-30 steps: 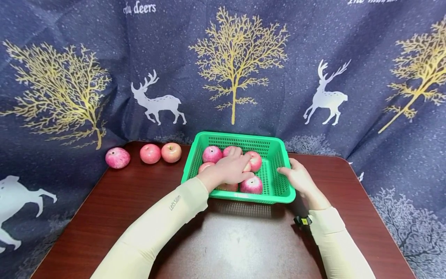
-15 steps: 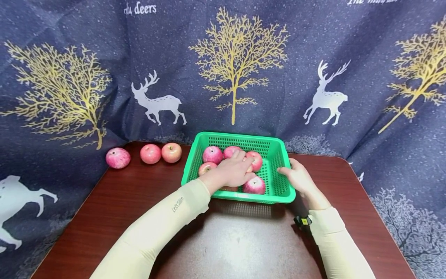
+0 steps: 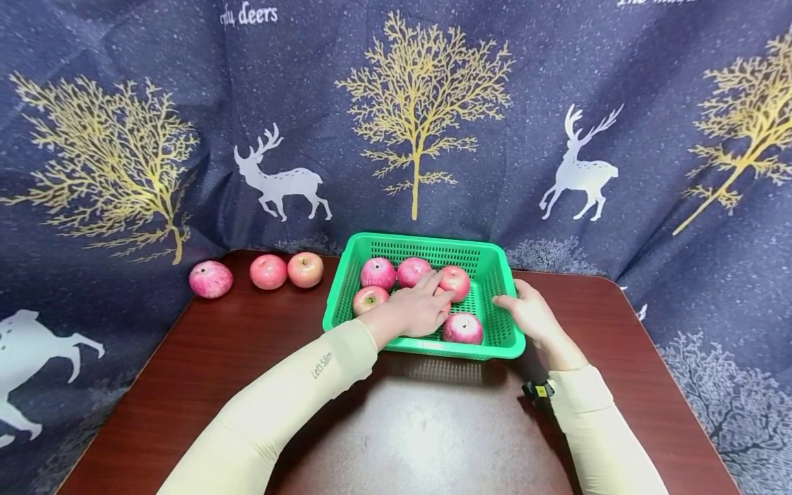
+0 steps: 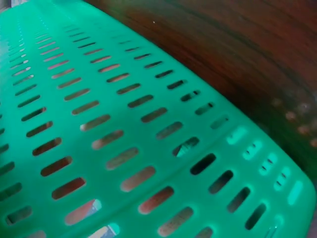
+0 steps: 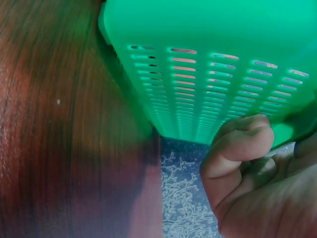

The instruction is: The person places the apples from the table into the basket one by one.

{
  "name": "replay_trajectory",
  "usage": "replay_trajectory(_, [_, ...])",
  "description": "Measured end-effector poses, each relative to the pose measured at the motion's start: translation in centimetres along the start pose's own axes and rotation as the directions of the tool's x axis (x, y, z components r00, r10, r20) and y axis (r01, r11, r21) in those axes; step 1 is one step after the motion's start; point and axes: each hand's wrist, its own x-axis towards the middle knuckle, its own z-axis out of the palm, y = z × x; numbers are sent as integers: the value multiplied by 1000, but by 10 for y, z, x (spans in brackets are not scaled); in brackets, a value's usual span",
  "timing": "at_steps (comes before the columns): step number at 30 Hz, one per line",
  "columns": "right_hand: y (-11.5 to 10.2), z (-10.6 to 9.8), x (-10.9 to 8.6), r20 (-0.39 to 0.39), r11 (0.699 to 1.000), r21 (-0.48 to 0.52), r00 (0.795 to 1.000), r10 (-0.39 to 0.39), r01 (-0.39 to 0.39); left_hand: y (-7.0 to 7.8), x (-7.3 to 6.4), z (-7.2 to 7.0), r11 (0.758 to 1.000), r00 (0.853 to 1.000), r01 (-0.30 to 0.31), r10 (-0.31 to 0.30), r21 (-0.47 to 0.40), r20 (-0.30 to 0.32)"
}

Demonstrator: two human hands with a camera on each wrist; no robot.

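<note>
My left hand (image 3: 413,311) reaches into a green plastic basket (image 3: 427,346), its fingers around an apple (image 3: 444,308) that is mostly covered. Other red and pink apples sit about it: a striped apple (image 3: 463,328) by the front wall, one apple (image 3: 456,282) beyond the fingertips, one apple (image 3: 371,300) left of the wrist, and more at the back. At the basket's right end, my right hand (image 3: 537,320) grips the rim, thumb over the inner side; the right wrist view shows this hand (image 5: 252,173) against the slotted wall. Only the slotted basket wall (image 4: 114,114) fills the left wrist view.
On the brown table (image 3: 396,426), a striped apple (image 3: 211,279), a red apple (image 3: 269,271) and a yellowish apple (image 3: 306,269) lie at the back left. A dark blue printed cloth (image 3: 470,137) hangs behind the table's back edge.
Inside the basket my left hand has shifted slightly right. The striped apple near the front wall has moved right too, and the apple by the left wrist shows more. The right hand stays on the rim.
</note>
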Motion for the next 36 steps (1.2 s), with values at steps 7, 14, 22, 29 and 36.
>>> replay_trajectory(7, [0, 1, 1, 2, 1000, -4, 1000, -4, 4, -2, -1, 1, 1000, 1000, -1, 1, -3, -2])
replay_trajectory(14, [-2, 1, 1, 4, 1000, -7, 1000, 3, -3, -2, -7, -6, 999, 1000, -3, 2, -46, -18])
replay_trajectory(22, [-3, 0, 1, 6, 1000, -13, 1000, 2, -2, -5, -15, -11, 999, 998, -32, 31, -34, -48])
replay_trajectory(29, [0, -1, 1, 3, 1000, -7, 1000, 10, -10, -7, -22, -18, 997, 995, -68, 65, -43, -69])
replay_trajectory(36, [1, 0, 1, 11, 1000, 1, 1000, 14, -14, -17, -32, -30, 992, 992, -93, 85, -88, -95])
